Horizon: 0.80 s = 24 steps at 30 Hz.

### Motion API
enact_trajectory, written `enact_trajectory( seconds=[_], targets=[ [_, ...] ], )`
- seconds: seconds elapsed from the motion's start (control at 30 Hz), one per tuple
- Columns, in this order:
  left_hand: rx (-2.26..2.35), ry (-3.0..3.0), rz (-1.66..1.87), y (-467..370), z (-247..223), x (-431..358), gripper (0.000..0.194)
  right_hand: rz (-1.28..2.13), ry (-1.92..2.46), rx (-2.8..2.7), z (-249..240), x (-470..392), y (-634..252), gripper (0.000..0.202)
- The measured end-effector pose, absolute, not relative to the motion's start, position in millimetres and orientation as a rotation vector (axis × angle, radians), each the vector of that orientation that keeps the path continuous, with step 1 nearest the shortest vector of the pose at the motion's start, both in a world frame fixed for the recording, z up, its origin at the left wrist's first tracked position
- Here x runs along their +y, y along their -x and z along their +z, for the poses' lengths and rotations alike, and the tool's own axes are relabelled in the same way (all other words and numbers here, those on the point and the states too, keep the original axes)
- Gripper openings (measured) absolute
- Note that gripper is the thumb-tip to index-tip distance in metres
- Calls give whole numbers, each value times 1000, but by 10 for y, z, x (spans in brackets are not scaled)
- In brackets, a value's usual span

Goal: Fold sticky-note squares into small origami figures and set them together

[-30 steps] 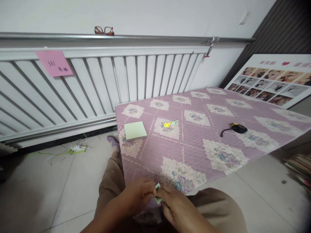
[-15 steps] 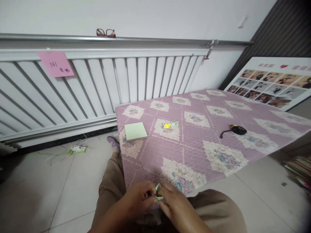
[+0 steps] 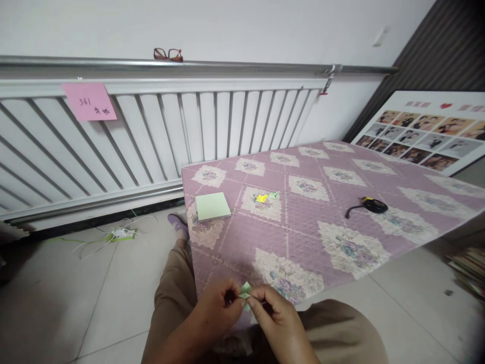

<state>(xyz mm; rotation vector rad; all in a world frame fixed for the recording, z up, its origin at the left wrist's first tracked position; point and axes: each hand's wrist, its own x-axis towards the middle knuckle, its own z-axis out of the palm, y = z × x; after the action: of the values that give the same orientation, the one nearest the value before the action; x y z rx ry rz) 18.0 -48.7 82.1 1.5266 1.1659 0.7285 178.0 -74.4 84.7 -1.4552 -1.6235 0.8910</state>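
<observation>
A small light-green folded paper (image 3: 246, 289) is pinched between both hands over the table's near edge. My left hand (image 3: 222, 305) is closed on its left side, thumb and fingertips pressed together. From the other side, my right hand (image 3: 273, 309) grips it with thumb and forefinger. Part of the paper is hidden behind the fingers. Farther back on the cloth lie a yellow folded paper piece (image 3: 261, 198) and a pale green one (image 3: 273, 195), side by side. To their left rests a stack of pale green square paper (image 3: 212, 206).
A black object with a strap (image 3: 374, 205), like a tape measure, lies on the flowered tablecloth (image 3: 303, 232) at right. Behind stands a white radiator (image 3: 220, 121) with a pink note (image 3: 90, 102). Glasses (image 3: 168, 54) sit on the pipe. A power strip (image 3: 123, 233) lies on the floor.
My fingers have shifted on the green paper, the right hand's thumb and forefinger now meeting the left hand's at its middle. More of the paper's pointed top shows. The things on the table have not moved.
</observation>
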Motion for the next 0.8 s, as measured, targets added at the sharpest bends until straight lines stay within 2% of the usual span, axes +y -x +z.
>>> enact_trajectory(
  seconds=[0.37, 0.47, 0.57, 0.8],
  targets=[
    [1159, -1370, 860, -250, 883, -468, 13, 1020, 1448, -1343, 819, -706, -1729, 30],
    [1123, -1368, 905, -251, 856, -484, 19, 1105, 1409, -1242, 816, -693, -1701, 30],
    [1115, -1436, 902, -254, 795, -511, 24, 1228, 1404, -1209, 838, -676, -1692, 40],
    [1086, -1381, 917, -269, 748, -519, 28, 1278, 1402, -1223, 899, -649, -1705, 33]
  ],
)
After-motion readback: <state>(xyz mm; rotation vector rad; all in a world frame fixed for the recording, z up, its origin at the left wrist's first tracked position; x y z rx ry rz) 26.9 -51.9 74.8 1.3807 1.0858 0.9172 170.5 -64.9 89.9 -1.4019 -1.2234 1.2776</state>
